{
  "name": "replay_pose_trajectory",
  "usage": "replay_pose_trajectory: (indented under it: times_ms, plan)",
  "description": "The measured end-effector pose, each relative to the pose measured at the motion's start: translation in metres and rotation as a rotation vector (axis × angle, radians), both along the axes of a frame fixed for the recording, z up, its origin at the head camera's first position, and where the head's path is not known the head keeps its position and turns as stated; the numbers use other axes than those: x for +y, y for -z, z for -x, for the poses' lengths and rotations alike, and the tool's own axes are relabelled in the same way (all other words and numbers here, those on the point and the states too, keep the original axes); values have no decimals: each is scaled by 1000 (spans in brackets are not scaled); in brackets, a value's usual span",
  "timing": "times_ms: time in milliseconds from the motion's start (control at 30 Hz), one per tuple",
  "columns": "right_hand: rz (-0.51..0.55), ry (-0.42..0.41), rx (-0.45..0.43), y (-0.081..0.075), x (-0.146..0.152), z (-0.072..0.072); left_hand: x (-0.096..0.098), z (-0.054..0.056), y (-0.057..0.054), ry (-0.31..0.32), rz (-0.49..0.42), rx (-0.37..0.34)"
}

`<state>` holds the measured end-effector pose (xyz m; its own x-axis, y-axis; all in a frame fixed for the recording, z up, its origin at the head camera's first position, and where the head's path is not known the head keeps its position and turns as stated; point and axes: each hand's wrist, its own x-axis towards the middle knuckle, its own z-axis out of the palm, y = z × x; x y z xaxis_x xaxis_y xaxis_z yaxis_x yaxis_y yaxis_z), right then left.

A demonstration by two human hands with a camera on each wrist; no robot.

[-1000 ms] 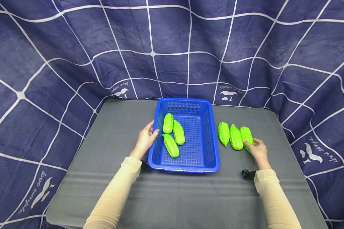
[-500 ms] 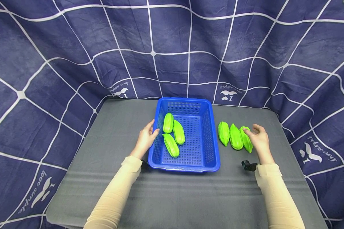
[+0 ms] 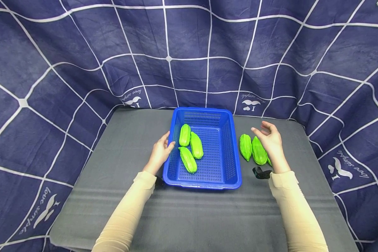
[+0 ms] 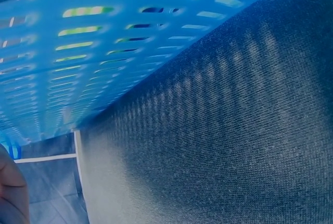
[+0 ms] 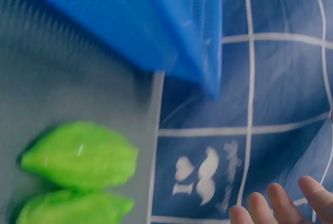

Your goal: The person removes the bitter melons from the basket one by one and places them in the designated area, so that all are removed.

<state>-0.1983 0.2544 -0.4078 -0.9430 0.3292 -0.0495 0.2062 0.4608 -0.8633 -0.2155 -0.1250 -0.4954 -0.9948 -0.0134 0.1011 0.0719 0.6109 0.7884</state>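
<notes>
In the head view my left hand (image 3: 160, 150) holds the left rim of a blue plastic basket (image 3: 205, 186), its thumb over the edge. Inside lie three bright green ridged gourds, one of them a slanted gourd (image 3: 188, 160) nearest the front. My right hand (image 3: 271, 141) hovers with spread fingers and nothing in them, right of the basket. Under and beside it a row of three more gourds lies on the table: the left gourd (image 3: 245, 147), the middle gourd (image 3: 259, 152), and a third mostly hidden behind the hand. Two gourds (image 5: 80, 153) show in the right wrist view.
Grey cloth covers the table (image 3: 189, 217). A dark blue curtain (image 3: 189, 42) with white grid lines hangs behind and along both sides. A black wrist camera (image 3: 261, 173) sits at the right wrist, above the table.
My right hand has let go of the rightmost gourd, lifted, and moved left and away over the row. The left hand and basket stay in place.
</notes>
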Motion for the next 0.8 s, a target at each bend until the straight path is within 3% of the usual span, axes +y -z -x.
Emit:
replay_pose_trajectory:
  times_ms: [500, 800]
  plan:
    - [53, -182, 81, -9, -68, 16, -2, 0, 1, -1, -7, 7]
    - [54, -262, 58, 0, -107, 24, -1, 0, 0, -1, 5, 5]
